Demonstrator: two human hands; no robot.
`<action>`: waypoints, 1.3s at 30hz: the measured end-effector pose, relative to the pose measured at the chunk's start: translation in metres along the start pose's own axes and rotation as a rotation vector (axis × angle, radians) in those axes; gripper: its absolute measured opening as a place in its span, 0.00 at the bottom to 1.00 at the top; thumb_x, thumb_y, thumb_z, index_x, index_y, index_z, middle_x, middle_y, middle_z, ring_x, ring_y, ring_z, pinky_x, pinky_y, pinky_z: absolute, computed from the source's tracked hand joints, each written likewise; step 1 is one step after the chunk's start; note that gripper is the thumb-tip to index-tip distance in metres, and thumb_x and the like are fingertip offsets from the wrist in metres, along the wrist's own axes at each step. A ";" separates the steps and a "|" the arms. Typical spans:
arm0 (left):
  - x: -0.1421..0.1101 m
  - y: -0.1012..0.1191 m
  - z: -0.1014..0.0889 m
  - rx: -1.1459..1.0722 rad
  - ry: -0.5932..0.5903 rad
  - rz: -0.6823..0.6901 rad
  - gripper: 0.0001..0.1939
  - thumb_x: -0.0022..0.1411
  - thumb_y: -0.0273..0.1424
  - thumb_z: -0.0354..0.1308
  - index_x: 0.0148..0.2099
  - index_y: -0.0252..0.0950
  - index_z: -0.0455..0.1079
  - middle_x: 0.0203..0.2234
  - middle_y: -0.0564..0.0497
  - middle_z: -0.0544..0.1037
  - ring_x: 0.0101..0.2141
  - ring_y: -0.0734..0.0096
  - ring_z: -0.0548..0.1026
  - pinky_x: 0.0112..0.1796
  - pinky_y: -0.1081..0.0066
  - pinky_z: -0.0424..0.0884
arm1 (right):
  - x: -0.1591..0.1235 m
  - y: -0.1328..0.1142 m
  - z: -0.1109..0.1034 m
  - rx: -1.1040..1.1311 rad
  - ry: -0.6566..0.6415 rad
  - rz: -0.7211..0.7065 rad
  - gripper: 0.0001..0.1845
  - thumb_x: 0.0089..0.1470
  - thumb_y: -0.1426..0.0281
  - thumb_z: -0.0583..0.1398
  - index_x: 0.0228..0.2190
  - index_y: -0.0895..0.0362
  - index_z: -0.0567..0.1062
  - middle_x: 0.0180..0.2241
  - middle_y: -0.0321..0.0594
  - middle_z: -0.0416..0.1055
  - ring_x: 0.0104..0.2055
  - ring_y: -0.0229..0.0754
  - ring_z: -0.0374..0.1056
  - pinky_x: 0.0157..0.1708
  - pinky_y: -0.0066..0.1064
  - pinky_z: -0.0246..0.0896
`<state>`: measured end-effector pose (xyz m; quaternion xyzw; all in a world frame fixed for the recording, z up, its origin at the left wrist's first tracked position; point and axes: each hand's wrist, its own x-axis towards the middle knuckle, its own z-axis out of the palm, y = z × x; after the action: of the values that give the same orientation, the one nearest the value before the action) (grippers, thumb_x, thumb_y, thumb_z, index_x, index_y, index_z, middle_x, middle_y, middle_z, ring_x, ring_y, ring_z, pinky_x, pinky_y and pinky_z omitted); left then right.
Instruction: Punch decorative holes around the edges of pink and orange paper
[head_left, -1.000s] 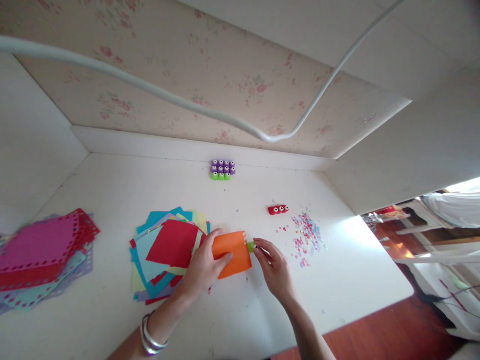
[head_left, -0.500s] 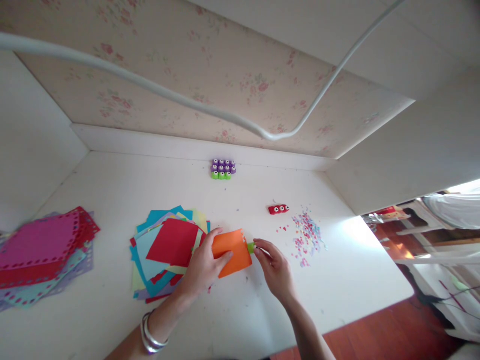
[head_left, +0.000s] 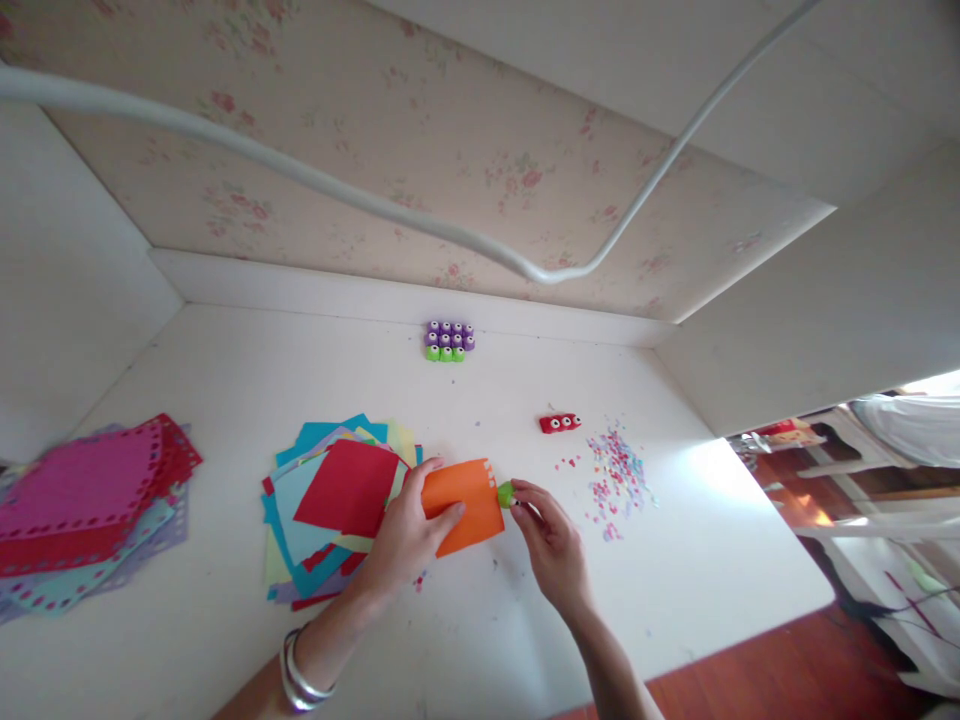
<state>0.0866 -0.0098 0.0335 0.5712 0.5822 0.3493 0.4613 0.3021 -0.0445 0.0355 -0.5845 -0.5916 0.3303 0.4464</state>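
At orange paper (head_left: 478, 502) edge, green punch (head_left: 505, 494).

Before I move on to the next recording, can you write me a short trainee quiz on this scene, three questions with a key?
1. True or false: the left hand has its thumb on top of the orange sheet.

2. Multiple choice: what colour is the small punch held in the right hand?
A) purple
B) red
C) green

3. Fill in the blank: in the picture, the row of red punches lies to the ____ of the scatter of paper bits.

Key: 1. True. 2. C. 3. Left.
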 end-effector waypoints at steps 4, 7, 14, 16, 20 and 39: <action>-0.001 -0.001 0.002 0.019 0.003 0.012 0.28 0.60 0.38 0.59 0.60 0.39 0.60 0.55 0.45 0.73 0.54 0.59 0.73 0.53 0.62 0.70 | 0.000 -0.002 0.001 0.036 0.022 0.020 0.09 0.62 0.65 0.59 0.41 0.52 0.77 0.49 0.46 0.74 0.52 0.47 0.71 0.50 0.40 0.72; -0.003 0.000 0.004 0.063 -0.002 0.040 0.27 0.61 0.38 0.59 0.60 0.39 0.60 0.55 0.44 0.73 0.53 0.58 0.73 0.53 0.60 0.69 | 0.001 -0.002 0.000 0.020 0.017 0.052 0.10 0.61 0.63 0.60 0.41 0.53 0.78 0.49 0.46 0.74 0.51 0.47 0.72 0.48 0.39 0.74; -0.006 0.002 0.005 0.060 -0.014 0.077 0.26 0.63 0.38 0.58 0.61 0.39 0.59 0.56 0.45 0.72 0.55 0.59 0.72 0.54 0.61 0.68 | 0.000 -0.001 -0.001 0.001 -0.010 0.078 0.11 0.61 0.62 0.59 0.41 0.53 0.78 0.48 0.45 0.75 0.49 0.47 0.72 0.49 0.39 0.74; -0.005 0.001 0.004 0.071 -0.027 0.080 0.27 0.63 0.38 0.58 0.62 0.40 0.58 0.57 0.45 0.72 0.55 0.59 0.72 0.54 0.61 0.68 | 0.000 -0.001 -0.001 0.003 -0.021 0.067 0.10 0.61 0.63 0.59 0.41 0.53 0.77 0.48 0.45 0.74 0.50 0.47 0.72 0.49 0.40 0.73; -0.005 -0.002 0.005 0.115 -0.035 0.085 0.28 0.63 0.38 0.58 0.63 0.39 0.56 0.56 0.43 0.73 0.52 0.56 0.75 0.50 0.59 0.72 | 0.000 -0.001 0.001 -0.002 -0.038 0.041 0.10 0.61 0.63 0.59 0.41 0.53 0.77 0.47 0.46 0.74 0.49 0.47 0.72 0.48 0.40 0.74; -0.031 0.007 0.018 0.627 -0.061 0.627 0.13 0.68 0.33 0.53 0.52 0.39 0.73 0.52 0.45 0.76 0.55 0.56 0.69 0.61 0.49 0.55 | -0.015 0.008 0.003 -0.404 -0.055 -0.276 0.17 0.62 0.73 0.57 0.51 0.48 0.76 0.50 0.42 0.75 0.51 0.47 0.73 0.50 0.40 0.73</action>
<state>0.1033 -0.0415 0.0381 0.8425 0.4446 0.2620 0.1546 0.3018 -0.0582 0.0250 -0.5665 -0.7316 0.1570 0.3452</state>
